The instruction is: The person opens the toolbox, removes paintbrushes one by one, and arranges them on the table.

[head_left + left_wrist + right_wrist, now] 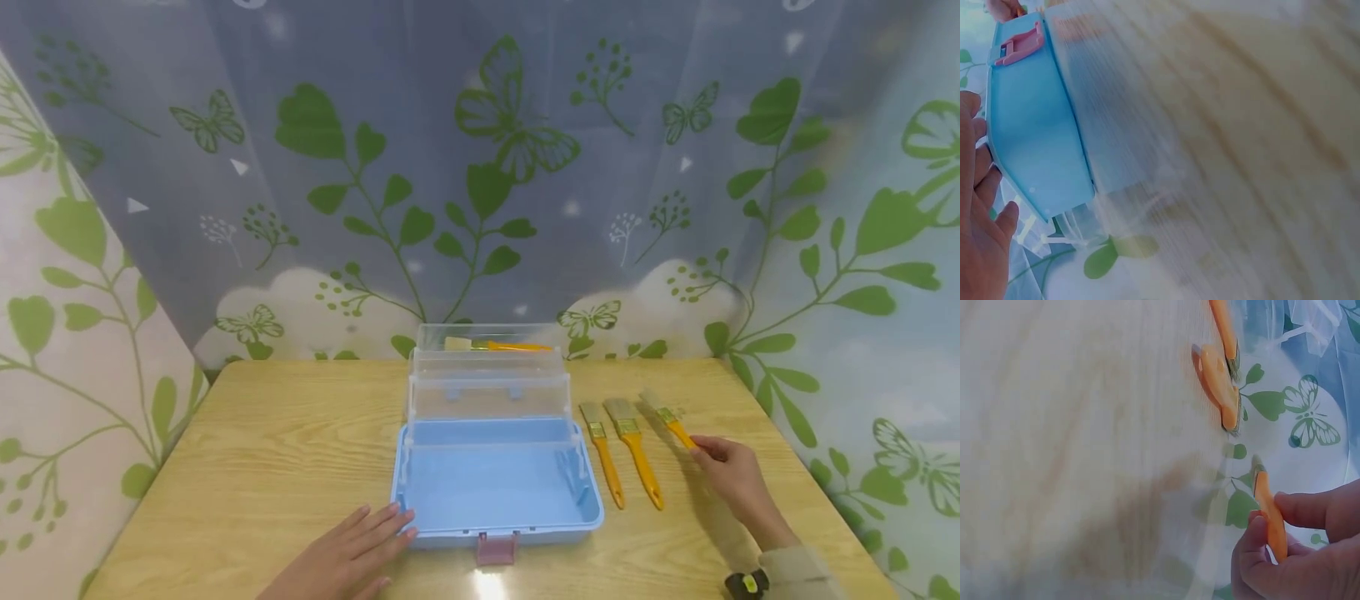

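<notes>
A light blue storage box stands on the table with its lid raised and its clear trays unfolded at the back. My left hand touches the box's front left corner, its fingers extended over the rim. Off to the right, my right hand pinches the end of a paintbrush's orange handle between thumb and fingers, bristles pointing away. In the right wrist view, the held paintbrush appears raised off the tabletop. Two other paintbrushes, one narrow and one wider, lie between the box and that hand.
Another paintbrush lies in the uppermost clear tray. A pink latch hangs at the box's front. The wooden table meets a leaf-and-butterfly patterned curtain at the back, with similar cloth on both sides.
</notes>
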`<action>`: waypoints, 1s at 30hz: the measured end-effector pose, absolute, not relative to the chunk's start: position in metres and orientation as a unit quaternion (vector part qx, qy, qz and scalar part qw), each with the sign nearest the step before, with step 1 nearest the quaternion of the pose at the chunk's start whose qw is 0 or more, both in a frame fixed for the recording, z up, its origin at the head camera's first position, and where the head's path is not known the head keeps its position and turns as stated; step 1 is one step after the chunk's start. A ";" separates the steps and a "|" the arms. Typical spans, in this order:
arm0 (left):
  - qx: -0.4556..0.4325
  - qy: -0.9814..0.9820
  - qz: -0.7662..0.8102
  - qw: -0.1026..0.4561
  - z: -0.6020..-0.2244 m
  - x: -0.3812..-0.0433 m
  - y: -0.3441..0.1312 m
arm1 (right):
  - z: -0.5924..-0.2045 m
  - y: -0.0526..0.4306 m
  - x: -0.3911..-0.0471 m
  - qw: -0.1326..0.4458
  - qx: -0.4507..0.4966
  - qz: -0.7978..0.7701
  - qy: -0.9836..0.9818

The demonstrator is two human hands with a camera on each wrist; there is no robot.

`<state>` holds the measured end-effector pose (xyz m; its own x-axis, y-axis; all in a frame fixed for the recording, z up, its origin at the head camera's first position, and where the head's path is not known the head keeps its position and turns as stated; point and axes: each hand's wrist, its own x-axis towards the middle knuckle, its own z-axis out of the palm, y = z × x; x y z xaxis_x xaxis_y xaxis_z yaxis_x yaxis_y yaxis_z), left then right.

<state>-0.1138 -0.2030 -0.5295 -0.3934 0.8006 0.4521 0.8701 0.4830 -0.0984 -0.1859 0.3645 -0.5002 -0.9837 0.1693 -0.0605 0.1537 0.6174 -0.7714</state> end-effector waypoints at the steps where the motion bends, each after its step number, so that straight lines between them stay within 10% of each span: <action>1: -0.503 -0.831 -0.077 0.225 -0.530 -0.114 -0.203 | -0.500 0.364 -0.187 0.004 -0.092 0.429 -0.899; 30: -0.502 -0.831 -0.080 0.225 -0.529 -0.116 -0.203 | -0.501 0.355 -0.198 -0.016 -0.100 0.370 -0.923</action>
<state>-0.1158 -0.2031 -0.5292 -0.3949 0.7988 0.4538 0.8704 0.4834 -0.0935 -0.1980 0.3547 -0.5009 -0.9793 0.1731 -0.1044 0.1973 0.7056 -0.6806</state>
